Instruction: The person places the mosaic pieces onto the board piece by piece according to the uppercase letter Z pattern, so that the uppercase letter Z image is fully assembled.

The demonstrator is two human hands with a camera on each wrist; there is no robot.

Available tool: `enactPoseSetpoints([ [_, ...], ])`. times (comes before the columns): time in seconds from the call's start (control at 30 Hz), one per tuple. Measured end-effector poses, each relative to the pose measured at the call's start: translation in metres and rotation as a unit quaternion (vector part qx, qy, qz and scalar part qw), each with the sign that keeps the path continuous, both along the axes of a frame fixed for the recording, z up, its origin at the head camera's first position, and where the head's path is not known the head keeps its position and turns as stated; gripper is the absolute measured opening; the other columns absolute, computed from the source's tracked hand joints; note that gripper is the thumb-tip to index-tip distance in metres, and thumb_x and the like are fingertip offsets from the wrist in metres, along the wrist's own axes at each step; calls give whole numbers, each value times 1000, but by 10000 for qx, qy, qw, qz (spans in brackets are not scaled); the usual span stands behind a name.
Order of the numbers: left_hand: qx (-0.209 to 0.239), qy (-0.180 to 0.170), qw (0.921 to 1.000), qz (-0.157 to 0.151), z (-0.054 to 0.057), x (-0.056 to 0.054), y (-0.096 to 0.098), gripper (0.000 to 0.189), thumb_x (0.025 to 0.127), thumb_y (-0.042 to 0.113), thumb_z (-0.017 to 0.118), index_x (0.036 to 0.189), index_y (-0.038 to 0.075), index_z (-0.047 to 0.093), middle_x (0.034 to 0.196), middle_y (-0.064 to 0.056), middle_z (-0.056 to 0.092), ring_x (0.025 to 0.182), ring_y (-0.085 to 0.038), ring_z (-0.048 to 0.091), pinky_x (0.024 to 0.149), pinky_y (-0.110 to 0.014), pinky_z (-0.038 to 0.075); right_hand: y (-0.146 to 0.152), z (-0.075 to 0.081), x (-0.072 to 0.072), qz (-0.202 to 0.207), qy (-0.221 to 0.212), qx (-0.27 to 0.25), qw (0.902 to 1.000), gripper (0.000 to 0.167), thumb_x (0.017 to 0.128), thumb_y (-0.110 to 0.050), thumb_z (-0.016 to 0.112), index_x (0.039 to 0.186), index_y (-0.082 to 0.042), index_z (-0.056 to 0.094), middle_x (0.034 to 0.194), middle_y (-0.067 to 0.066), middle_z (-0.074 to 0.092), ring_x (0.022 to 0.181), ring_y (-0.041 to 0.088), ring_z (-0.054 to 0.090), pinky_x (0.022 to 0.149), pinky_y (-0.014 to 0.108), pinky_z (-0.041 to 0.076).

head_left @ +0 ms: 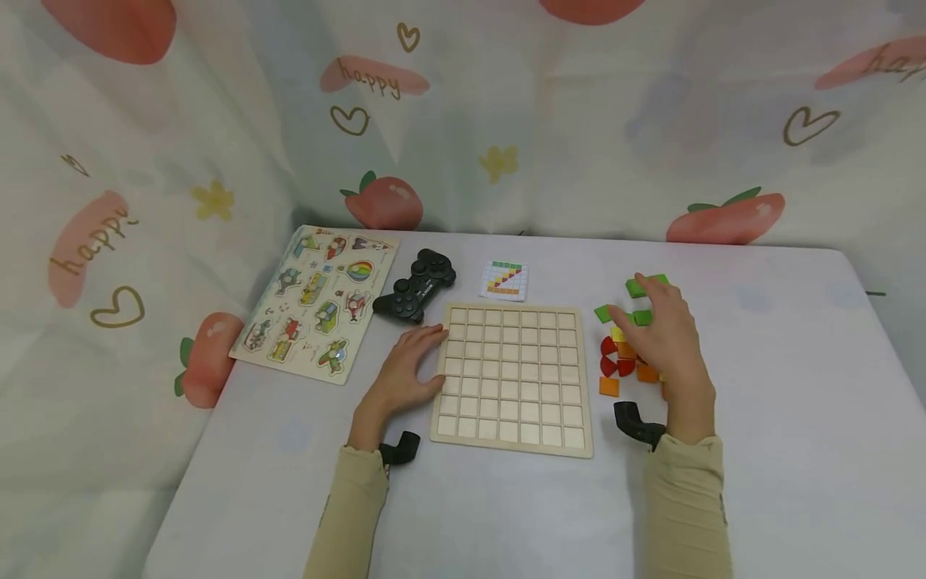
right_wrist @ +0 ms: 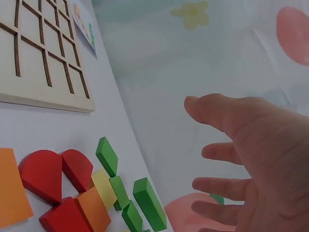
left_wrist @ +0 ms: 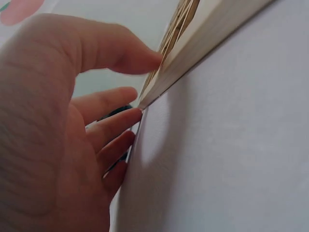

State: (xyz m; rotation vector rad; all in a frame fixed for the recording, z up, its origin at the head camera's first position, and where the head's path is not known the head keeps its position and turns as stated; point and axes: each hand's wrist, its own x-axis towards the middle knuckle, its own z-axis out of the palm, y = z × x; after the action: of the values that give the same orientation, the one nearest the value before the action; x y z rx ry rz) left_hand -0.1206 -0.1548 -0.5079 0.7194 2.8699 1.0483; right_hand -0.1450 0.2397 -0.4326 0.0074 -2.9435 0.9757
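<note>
A square wooden grid board (head_left: 512,449) with rows of shallow square cells lies flat on the table. At its left edge is my left hand (head_left: 403,374), thumb and fingertips right at the rim, fingers spread and relaxed. My right hand (head_left: 661,334) hovers over a cluster of coloured blocks to the right of the board, its fingers loosely extended with nothing between them. Among the blocks are green squares (right_wrist: 149,204), red rounded wedges (right_wrist: 41,175), orange squares (right_wrist: 93,209) and a yellow piece (right_wrist: 104,189). Some blocks are hidden beneath the right hand in the head view.
Behind the board lies a small pattern card (head_left: 505,281) showing a coloured grid. A black game controller (head_left: 415,286) sits at the back left, beside a picture puzzle board (head_left: 311,301). A printed curtain (head_left: 550,145) hangs along the table's back edge.
</note>
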Motion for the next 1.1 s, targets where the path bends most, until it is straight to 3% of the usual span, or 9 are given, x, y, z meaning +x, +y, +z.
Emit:
enactPoseSetpoints([
  [0.43, 42, 115, 9998, 156, -4, 6, -1, 67, 76, 18, 64, 141, 8, 53, 148, -11, 45, 139, -31, 35, 112, -51, 29, 4, -10, -2, -231, -325, -79, 9992, 60, 96, -31, 57, 145, 1, 42, 143, 32, 39, 126, 49, 38, 101, 69, 34],
  [0.67, 136, 300, 9994, 140, -6, 6, 2, 66, 76, 18, 64, 140, 6, 53, 147, -12, 46, 137, -32, 37, 110, -53, 31, 3, -20, -4, -196, -173, -94, 9996, 51, 93, -17, 63, 138, 3, 51, 137, 30, 48, 124, 49, 42, 102, 65, 35],
  [0.87, 235, 361, 9990, 150, -8, 4, 0, 66, 75, 17, 66, 139, 6, 55, 146, -11, 48, 135, -30, 38, 110, -50, 32, -16, -34, -12, -144, 188, 292, 9993, 45, 88, -15, 66, 129, 4, 59, 124, 30, 58, 106, 47, 53, 86, 60, 44],
  [1.0, 240, 367, 9989, 135, -11, 3, 0, 66, 75, 18, 66, 138, 7, 56, 145, -11, 48, 135, -30, 39, 109, -50, 32, -30, -39, -16, -370, 249, 692, 9966, 44, 86, -16, 68, 125, 3, 62, 115, 30, 62, 90, 47, 55, 72, 54, 47],
  [1.1, 205, 358, 9990, 144, -13, 3, -1, 66, 75, 19, 66, 139, 7, 55, 146, -10, 48, 135, -30, 39, 109, -51, 32, -36, -39, -16, -615, 147, 832, 9945, 42, 87, -15, 68, 124, 3, 62, 113, 29, 63, 88, 46, 55, 69, 52, 48],
])
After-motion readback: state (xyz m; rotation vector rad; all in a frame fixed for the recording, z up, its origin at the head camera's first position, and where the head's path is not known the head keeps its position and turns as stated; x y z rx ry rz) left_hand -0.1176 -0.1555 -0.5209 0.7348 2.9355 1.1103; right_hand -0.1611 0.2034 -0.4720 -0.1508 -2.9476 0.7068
